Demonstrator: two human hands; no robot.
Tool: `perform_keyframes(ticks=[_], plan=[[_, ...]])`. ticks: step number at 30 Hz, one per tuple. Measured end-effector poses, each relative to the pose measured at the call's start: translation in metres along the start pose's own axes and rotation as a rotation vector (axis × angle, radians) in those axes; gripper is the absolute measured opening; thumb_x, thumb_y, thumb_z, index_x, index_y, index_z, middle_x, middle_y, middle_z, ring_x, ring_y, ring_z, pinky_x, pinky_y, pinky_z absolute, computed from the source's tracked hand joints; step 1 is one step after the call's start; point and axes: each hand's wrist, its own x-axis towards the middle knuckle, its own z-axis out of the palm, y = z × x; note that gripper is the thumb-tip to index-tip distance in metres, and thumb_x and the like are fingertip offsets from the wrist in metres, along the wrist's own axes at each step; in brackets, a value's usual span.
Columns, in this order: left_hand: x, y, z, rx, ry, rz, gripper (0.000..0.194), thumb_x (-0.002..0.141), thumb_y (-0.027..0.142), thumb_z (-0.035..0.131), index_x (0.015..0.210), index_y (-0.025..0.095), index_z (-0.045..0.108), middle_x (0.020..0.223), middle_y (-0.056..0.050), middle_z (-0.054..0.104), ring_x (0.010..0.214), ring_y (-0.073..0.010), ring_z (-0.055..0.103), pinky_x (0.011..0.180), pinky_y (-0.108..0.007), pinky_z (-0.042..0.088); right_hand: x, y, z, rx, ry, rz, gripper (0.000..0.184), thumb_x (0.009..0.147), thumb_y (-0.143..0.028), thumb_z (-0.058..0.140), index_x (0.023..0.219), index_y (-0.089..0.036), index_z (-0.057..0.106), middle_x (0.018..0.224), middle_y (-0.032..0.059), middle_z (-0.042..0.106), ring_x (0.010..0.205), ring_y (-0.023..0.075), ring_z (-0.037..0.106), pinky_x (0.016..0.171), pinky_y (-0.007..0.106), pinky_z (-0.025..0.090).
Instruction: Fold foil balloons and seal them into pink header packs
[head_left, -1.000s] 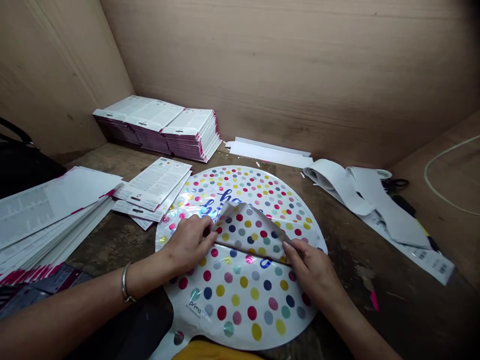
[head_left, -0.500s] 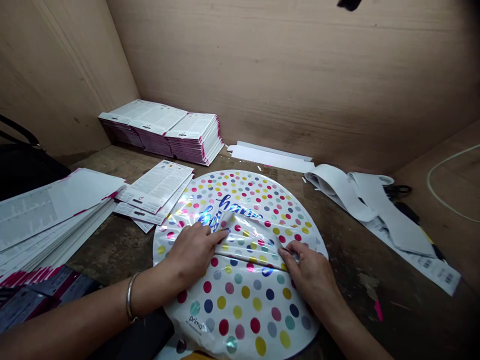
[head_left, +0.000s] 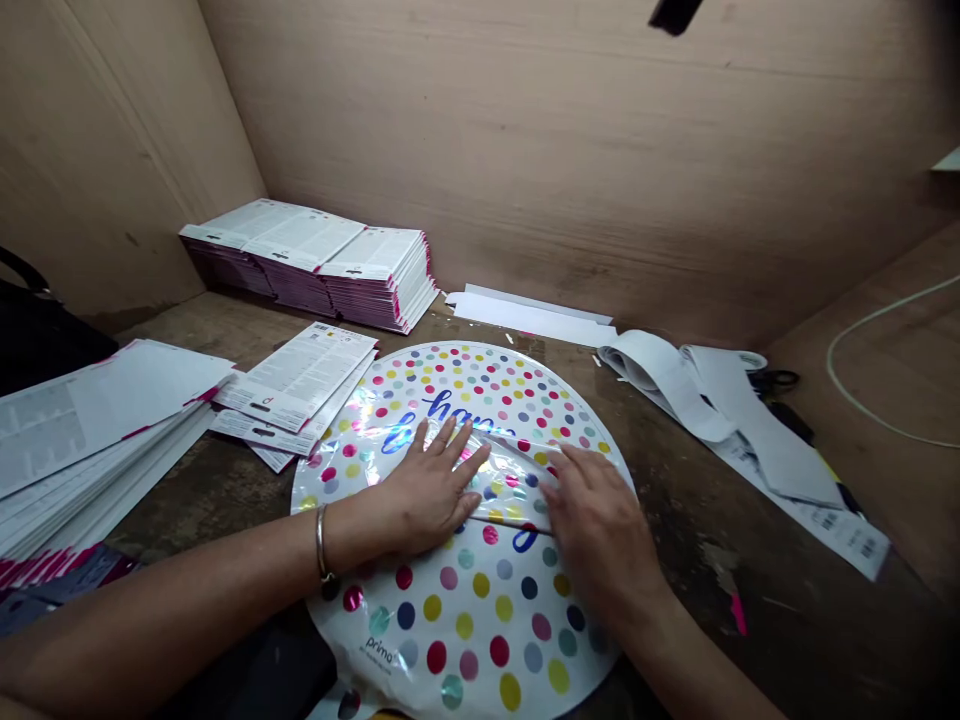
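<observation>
A round foil balloon [head_left: 480, 640] with multicoloured polka dots and blue script lies flat on the worktop. Its upper middle is folded over into a shiny flap [head_left: 514, 480] that crosses the disc. My left hand [head_left: 431, 485] rests flat on the flap's left part, fingers spread, and a metal bangle [head_left: 322, 545] circles that wrist. My right hand [head_left: 600, 530] presses down on the flap's right end, with its fingers covering the fold there. Neither hand grips anything. Part of the script is hidden under the fold and my hands.
Plywood walls surround the worn worktop. Stacked leaflets with pink edges [head_left: 307, 265] stand at the back, with loose ones [head_left: 296, 380] and a larger pile [head_left: 97, 430] to the left. White paper strips [head_left: 532, 318], curled sheets [head_left: 667, 375], black scissors [head_left: 772, 380] and a black bag [head_left: 37, 340] lie nearby.
My hands have gone from pinching the fold to lying flat on it. The flap now lies lower and flatter, and my left hand has slid right, onto the flap.
</observation>
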Motion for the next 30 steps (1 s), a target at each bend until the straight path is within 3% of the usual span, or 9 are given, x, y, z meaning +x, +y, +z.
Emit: perform_keyframes(ticks=[2,4,9,12,16,21,25,28,30], plan=[[-0.001,0.0,0.001,0.003,0.01,-0.024,0.056,0.093,0.045,0.033,0.144,0.025,0.023,0.153,-0.017,0.015,0.139,-0.0389,0.005,0.104,-0.066,0.008,-0.002,-0.007,0.008,0.038,-0.02,-0.231,0.041,0.089,-0.023,0.045,0.129,-0.012,0.05,0.137,0.0154,0.047,0.129,0.0325,0.038,0.102,0.054,0.035],[-0.002,0.0,-0.001,-0.003,0.001,-0.059,0.056,0.092,0.047,0.033,0.144,0.026,0.024,0.153,-0.017,0.015,0.139,-0.04,0.005,0.104,-0.066,0.01,-0.007,0.001,0.013,0.071,-0.123,-0.299,0.044,0.089,-0.025,0.047,0.131,-0.015,0.048,0.138,0.013,0.046,0.13,0.0333,0.036,0.101,0.057,0.036],[-0.001,0.0,-0.005,-0.04,-0.012,-0.068,0.058,0.091,0.046,0.038,0.144,0.027,0.025,0.153,-0.016,0.013,0.139,-0.0398,0.005,0.107,-0.061,0.011,-0.001,0.06,-0.004,0.105,0.028,0.04,0.031,0.09,-0.031,0.045,0.102,-0.013,0.068,0.124,0.0177,0.056,0.124,0.035,0.041,0.101,0.055,0.034],[-0.001,-0.001,-0.003,-0.053,-0.012,-0.08,0.057,0.091,0.045,0.039,0.144,0.028,0.026,0.153,-0.015,0.012,0.139,-0.0405,0.004,0.107,-0.062,0.013,0.03,0.064,-0.013,0.29,-0.127,0.029,0.029,0.087,-0.032,0.051,0.107,-0.015,0.063,0.117,0.0133,0.06,0.113,0.027,0.05,0.097,0.042,0.039],[-0.001,-0.001,-0.001,-0.048,-0.007,-0.081,0.058,0.09,0.044,0.041,0.144,0.03,0.025,0.154,-0.014,0.011,0.138,-0.0411,0.003,0.106,-0.062,0.013,0.085,0.04,-0.002,0.371,-0.332,0.043,0.038,0.073,-0.036,0.067,0.106,-0.019,0.06,0.098,0.0078,0.066,0.086,0.0217,0.06,0.072,0.031,0.047],[-0.002,-0.005,0.002,-0.031,0.008,-0.056,0.057,0.091,0.045,0.04,0.144,0.031,0.024,0.153,-0.014,0.012,0.139,-0.0396,0.006,0.107,-0.062,0.013,0.128,0.032,0.006,0.458,-0.613,0.079,0.019,0.056,-0.028,0.078,0.068,-0.021,0.064,0.062,-0.0014,0.063,0.057,0.015,0.055,0.051,0.024,0.038],[-0.005,-0.003,-0.006,-0.002,0.069,-0.031,0.063,0.088,0.048,0.046,0.143,0.027,0.026,0.153,-0.014,0.015,0.139,-0.0393,0.006,0.106,-0.064,0.011,0.125,0.037,-0.007,0.566,-0.707,0.131,0.017,0.054,-0.02,0.076,0.051,-0.02,0.059,0.048,-0.0041,0.055,0.048,0.0125,0.048,0.046,0.023,0.033],[-0.01,0.002,-0.017,0.017,0.222,0.101,0.073,0.081,0.051,0.057,0.142,0.021,0.03,0.15,-0.015,0.024,0.138,-0.0377,0.014,0.108,-0.061,0.015,0.105,0.035,-0.01,0.689,-0.629,0.237,0.017,0.071,-0.03,0.064,0.059,-0.02,0.057,0.053,-0.0035,0.057,0.049,0.0116,0.049,0.045,0.022,0.036],[-0.012,0.006,-0.023,-0.004,0.33,0.214,0.057,0.085,0.038,0.056,0.136,0.018,0.039,0.139,-0.015,0.042,0.13,-0.0333,0.033,0.106,-0.053,0.03,0.086,0.029,-0.006,0.756,-0.564,0.329,0.023,0.083,-0.035,0.049,0.069,-0.019,0.057,0.06,-0.0009,0.06,0.051,0.0126,0.054,0.047,0.022,0.041]])
